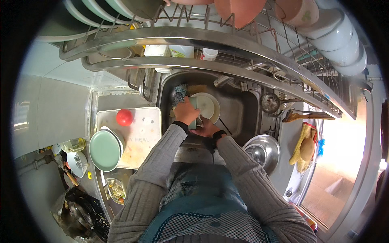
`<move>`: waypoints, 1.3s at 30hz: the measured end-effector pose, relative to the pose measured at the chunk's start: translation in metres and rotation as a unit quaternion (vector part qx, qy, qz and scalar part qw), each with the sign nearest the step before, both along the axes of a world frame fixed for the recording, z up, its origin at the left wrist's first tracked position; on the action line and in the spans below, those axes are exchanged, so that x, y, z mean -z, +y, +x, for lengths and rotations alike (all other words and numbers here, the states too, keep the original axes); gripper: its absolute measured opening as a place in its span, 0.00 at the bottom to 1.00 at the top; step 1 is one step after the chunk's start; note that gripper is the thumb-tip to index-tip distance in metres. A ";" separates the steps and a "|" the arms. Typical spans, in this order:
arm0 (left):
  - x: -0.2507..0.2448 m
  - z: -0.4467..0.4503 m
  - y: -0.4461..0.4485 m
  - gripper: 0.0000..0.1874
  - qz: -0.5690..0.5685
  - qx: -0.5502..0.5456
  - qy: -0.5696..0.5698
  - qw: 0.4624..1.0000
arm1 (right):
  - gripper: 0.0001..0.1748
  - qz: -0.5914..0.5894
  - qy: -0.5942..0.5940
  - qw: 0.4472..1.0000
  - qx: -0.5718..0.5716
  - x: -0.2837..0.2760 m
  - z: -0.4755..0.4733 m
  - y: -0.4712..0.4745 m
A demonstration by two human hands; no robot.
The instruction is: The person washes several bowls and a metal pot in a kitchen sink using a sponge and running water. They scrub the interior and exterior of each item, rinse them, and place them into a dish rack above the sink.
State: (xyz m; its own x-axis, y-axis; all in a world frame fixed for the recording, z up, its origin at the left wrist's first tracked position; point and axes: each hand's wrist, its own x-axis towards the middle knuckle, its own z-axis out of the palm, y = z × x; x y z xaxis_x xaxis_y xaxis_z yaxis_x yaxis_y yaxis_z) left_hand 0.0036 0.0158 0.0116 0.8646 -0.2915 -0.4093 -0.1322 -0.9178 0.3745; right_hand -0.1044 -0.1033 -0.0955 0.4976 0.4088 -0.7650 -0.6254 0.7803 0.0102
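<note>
My left hand (186,111) grips a light green dish (192,125), tilted nearly on edge over the left part of the steel sink (243,106). Low on the same dish, my right hand (207,127) holds its near end; part of its fingers is hidden. Just beyond my hands, a pale round plate (214,101) and a smaller white dish (205,106) lie stacked in the sink. A blue-grey scrubbing cloth (180,91) sits by the sink's left wall, close to my left fingers. A dark thin stick (225,126) rests on the sink bottom at right.
Overhead, a metal dish rack (194,62) spans the sink, carrying plates and bowls. The faucet (223,80) reaches in from behind. At left, a cutting board (141,121) bears a tomato (124,117) and stacked green dishes (104,150). Steel bowls (272,152) stand at right.
</note>
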 end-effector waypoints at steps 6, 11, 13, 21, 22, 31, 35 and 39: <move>0.014 -0.006 0.015 0.39 -0.022 -0.080 0.082 0.993 | 0.21 -0.417 -0.321 0.812 -0.255 0.019 0.007 -0.016; 0.027 0.000 0.039 0.34 -0.074 -0.197 0.135 0.968 | 0.23 -0.478 -0.208 0.797 -0.305 0.013 0.010 -0.058; 0.030 0.000 0.046 0.34 -0.068 -0.218 0.144 0.963 | 0.23 -0.510 -0.167 0.775 -0.334 0.009 0.012 -0.072; 0.019 -0.017 0.073 0.33 -0.153 -0.248 0.132 0.948 | 0.24 -0.641 -0.197 0.529 -0.521 0.044 0.029 -0.067; 0.016 -0.022 0.077 0.33 -0.159 -0.253 0.130 0.945 | 0.26 -0.635 -0.173 0.525 -0.539 0.044 0.034 -0.066; -0.012 -0.062 0.101 0.32 -0.200 -0.239 0.029 0.950 | 0.24 -0.721 -0.194 0.286 -0.600 0.021 0.104 -0.054; -0.023 -0.079 0.112 0.33 -0.248 -0.244 0.024 0.937 | 0.23 -0.764 -0.323 0.271 -0.488 0.046 0.149 -0.046; -0.029 -0.091 0.124 0.33 -0.303 -0.285 0.038 0.908 | 0.30 -0.778 -0.309 0.233 -0.495 0.064 0.188 -0.029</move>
